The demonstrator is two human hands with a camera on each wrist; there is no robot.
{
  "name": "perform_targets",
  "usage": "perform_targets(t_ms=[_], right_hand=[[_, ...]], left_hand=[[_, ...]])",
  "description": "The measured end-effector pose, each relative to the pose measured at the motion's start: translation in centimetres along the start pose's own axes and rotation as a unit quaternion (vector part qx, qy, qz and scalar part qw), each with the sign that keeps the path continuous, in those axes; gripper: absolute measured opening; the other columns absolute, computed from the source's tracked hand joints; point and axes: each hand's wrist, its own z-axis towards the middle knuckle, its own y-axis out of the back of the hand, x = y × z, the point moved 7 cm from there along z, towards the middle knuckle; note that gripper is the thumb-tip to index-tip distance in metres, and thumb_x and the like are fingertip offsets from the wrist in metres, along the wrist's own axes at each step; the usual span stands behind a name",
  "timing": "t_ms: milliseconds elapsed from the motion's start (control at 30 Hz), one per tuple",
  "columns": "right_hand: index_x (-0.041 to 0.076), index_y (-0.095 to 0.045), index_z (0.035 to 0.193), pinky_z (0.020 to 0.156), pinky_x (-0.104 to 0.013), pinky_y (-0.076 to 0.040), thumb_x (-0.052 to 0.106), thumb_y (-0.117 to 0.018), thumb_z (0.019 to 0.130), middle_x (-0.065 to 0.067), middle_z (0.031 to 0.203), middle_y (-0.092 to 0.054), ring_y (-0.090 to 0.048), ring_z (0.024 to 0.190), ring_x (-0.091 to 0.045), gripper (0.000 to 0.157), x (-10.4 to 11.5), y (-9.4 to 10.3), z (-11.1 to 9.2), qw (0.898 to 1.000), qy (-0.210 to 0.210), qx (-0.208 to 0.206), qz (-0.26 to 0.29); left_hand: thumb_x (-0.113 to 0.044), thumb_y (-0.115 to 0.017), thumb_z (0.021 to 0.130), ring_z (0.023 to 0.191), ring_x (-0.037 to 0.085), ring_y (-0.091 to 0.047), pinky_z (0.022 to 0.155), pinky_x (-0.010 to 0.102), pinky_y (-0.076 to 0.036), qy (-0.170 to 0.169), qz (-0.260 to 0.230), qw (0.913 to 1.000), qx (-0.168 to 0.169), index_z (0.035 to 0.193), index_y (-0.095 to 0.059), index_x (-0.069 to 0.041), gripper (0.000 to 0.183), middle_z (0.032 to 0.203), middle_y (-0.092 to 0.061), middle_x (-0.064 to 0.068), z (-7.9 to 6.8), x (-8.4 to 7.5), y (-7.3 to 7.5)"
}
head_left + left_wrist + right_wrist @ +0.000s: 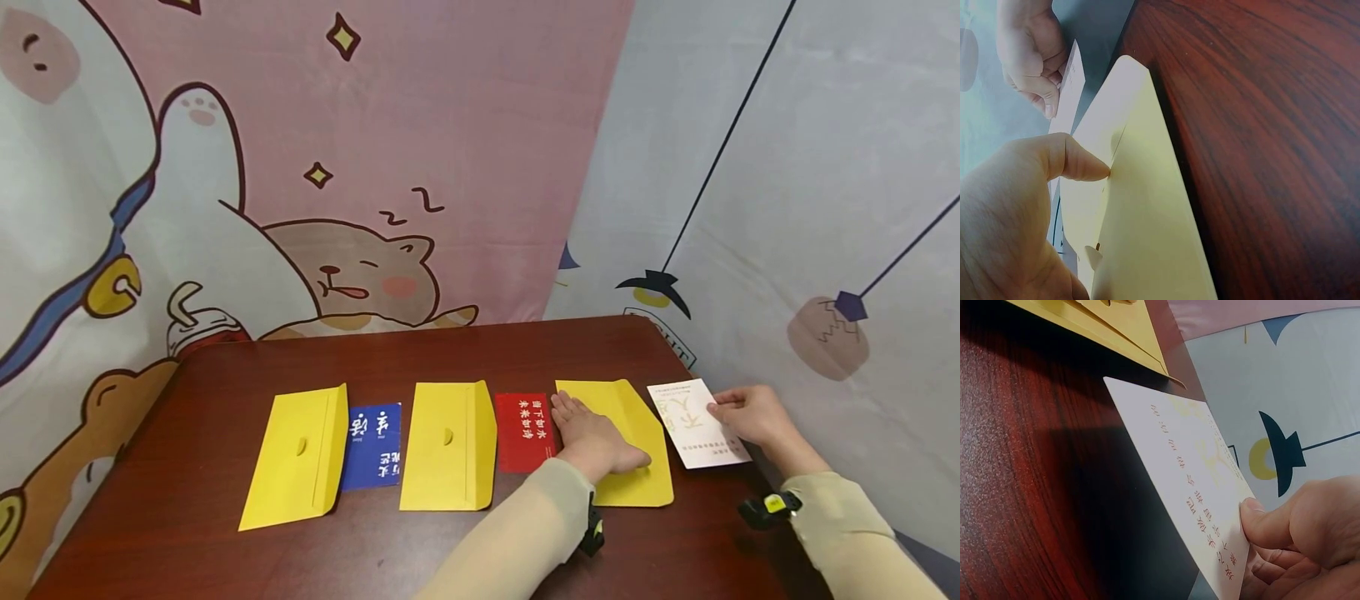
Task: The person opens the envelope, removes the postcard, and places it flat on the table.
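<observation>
My right hand (757, 415) pinches a white card (693, 425) by its right edge, thumb on top. The card bears gold and small red characters and is tilted over the table's right side. With fingers straight, my left hand (596, 437) rests on the rightmost yellow envelope (652, 475). In the left wrist view its thumb (1082, 159) lies at the fold of the envelope's flap (1094, 125), which stands out to the side. Just left of that hand's fingertips lies a red card (522, 433) with white characters.
Two more yellow envelopes, one at the far left (288, 462) and one in the middle (442, 450), lie on the dark red wooden table (360, 550). Between them is a blue card (372, 450). A cartoon-printed cloth (465, 125) hangs behind the table and along its right side.
</observation>
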Motion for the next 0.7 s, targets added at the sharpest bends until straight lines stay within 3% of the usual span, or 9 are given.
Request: perform_targets(t_ms=[700], right_hand=[[-0.022, -0.065, 0.110, 0.061, -0.034, -0.052, 0.009, -0.073, 0.096, -0.022, 0.089, -0.070, -0.063, 0.081, -0.031, 0.035, -1.4, -1.9, 0.0, 1.000, 0.001, 0.001, 0.009]], left_hand=[[-0.092, -0.057, 0.074, 0.157, 0.038, -0.022, 0.126, 0.050, -0.019, 0.000, -0.004, 1.0000, -0.004, 0.164, -0.039, -0.014, 0.120, 0.169, -0.032, 0.009, 0.0, -0.1, 0.0]])
